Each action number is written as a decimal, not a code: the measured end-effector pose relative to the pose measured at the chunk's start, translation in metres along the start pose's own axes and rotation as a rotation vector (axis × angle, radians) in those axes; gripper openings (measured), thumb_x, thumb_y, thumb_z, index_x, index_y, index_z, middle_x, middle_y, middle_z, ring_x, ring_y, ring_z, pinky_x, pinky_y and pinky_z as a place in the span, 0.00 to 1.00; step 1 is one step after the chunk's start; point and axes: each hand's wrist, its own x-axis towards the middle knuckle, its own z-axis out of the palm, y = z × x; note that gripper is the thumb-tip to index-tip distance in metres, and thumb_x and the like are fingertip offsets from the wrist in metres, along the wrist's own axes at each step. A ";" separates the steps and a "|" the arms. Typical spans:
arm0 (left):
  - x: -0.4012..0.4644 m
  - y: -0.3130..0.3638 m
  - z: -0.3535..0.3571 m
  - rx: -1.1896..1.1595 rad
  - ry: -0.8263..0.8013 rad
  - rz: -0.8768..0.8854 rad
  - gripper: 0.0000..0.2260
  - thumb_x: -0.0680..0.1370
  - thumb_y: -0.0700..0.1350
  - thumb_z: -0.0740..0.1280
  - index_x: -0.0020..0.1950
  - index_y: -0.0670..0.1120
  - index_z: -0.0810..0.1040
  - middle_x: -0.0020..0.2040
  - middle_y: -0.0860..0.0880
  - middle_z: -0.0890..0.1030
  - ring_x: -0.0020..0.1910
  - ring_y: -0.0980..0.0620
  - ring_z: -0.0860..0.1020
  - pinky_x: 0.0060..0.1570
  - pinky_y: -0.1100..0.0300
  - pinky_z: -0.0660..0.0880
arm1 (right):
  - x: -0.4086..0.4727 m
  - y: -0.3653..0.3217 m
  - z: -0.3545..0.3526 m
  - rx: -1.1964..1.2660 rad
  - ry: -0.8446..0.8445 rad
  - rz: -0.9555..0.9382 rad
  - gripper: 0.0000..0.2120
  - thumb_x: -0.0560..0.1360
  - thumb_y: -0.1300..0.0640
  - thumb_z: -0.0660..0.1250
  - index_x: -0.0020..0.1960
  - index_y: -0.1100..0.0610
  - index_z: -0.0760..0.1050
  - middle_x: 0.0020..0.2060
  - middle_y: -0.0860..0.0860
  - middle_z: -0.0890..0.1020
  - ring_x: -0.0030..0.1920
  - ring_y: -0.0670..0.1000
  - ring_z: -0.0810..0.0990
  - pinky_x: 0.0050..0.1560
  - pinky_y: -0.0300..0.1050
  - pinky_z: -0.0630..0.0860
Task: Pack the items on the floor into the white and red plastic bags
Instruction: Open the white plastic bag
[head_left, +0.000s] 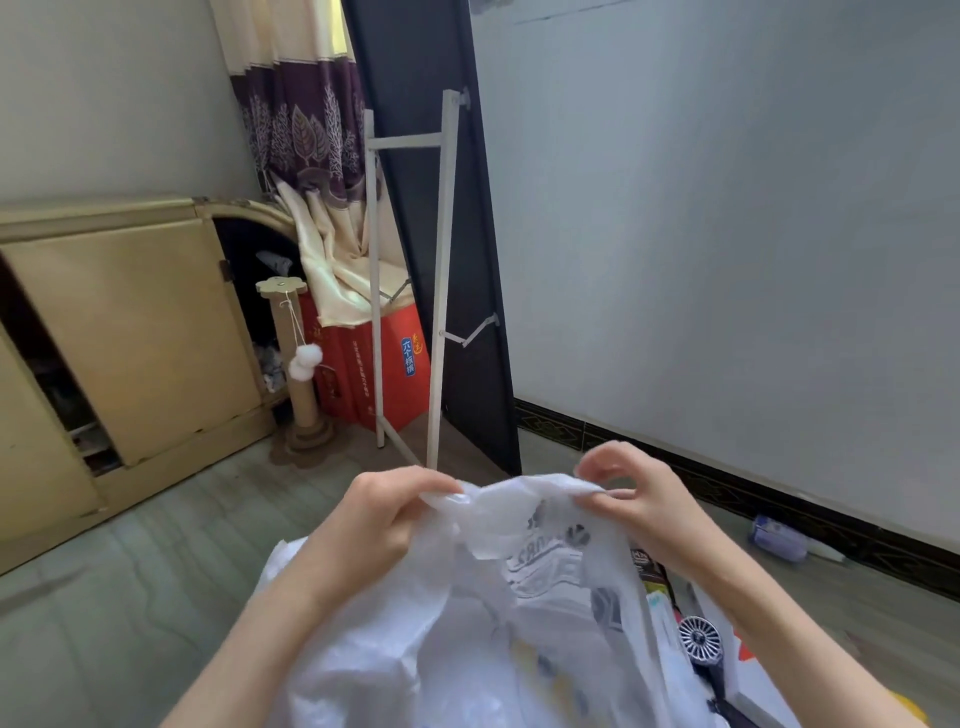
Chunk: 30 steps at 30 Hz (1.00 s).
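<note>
A white plastic bag (467, 623) with grey print hangs in front of me, filling the lower middle of the head view. My left hand (379, 514) grips the bag's top edge on the left. My right hand (634, 499) pinches the top edge on the right, thumb and fingers curled around the plastic. Behind the bag on the floor lie several items: a dark packet (649, 569), a small handheld fan with a round grille (700, 642), and flat white pieces. The red bag is not visible.
A purple and white pack (779, 538) lies on the floor by the right wall's dark skirting. A dark mirror on a white frame (441, 260) leans ahead. A red carton (384, 364), a cardboard scratching post (298, 364) and a beige cabinet (130, 332) stand at left.
</note>
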 end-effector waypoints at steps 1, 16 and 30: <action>-0.001 0.000 0.000 -0.035 -0.037 -0.063 0.22 0.65 0.33 0.55 0.46 0.51 0.83 0.40 0.69 0.80 0.45 0.67 0.78 0.43 0.74 0.72 | 0.000 0.005 -0.001 -0.082 0.050 -0.006 0.12 0.68 0.62 0.72 0.36 0.46 0.76 0.39 0.47 0.79 0.41 0.45 0.77 0.45 0.37 0.75; 0.002 0.007 0.003 -0.239 -0.119 -0.275 0.07 0.77 0.44 0.65 0.45 0.56 0.81 0.43 0.58 0.82 0.44 0.63 0.77 0.44 0.72 0.70 | 0.006 0.003 0.025 0.465 0.195 0.398 0.09 0.76 0.64 0.61 0.43 0.61 0.79 0.35 0.55 0.80 0.36 0.52 0.76 0.38 0.44 0.73; -0.002 -0.012 -0.008 -0.214 0.322 -0.438 0.10 0.77 0.35 0.63 0.43 0.48 0.81 0.39 0.53 0.83 0.41 0.63 0.78 0.41 0.74 0.71 | -0.002 -0.010 0.022 -0.286 -0.032 -0.200 0.07 0.71 0.45 0.69 0.37 0.47 0.80 0.38 0.40 0.73 0.39 0.45 0.74 0.41 0.45 0.71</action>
